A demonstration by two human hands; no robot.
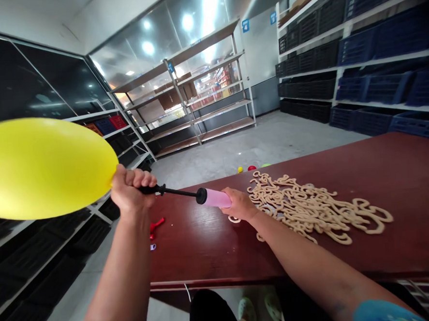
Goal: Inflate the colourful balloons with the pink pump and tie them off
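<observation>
A large yellow balloon (47,166), inflated, fills the left of the view. Its neck sits at my left hand (132,185), which is closed around the black end of a hand balloon pump (215,197). A thin black rod of the pump stretches out between the two hands. My right hand (239,205) wraps round the pink barrel, and the black cap of the barrel faces left. Fingers hide how the balloon's neck meets the pump. Just beyond my right hand, a tangled heap of beige long balloons (304,203) lies on the dark red table (205,253).
Red plastic pieces (156,225) and a small pale item (153,247) lie at the table's left edge. Past the far edge, a red ball-like thing (252,168) and a yellow one (240,169) show. Shelves with blue crates (388,87) stand at right; wooden-board racks (197,118) at the back.
</observation>
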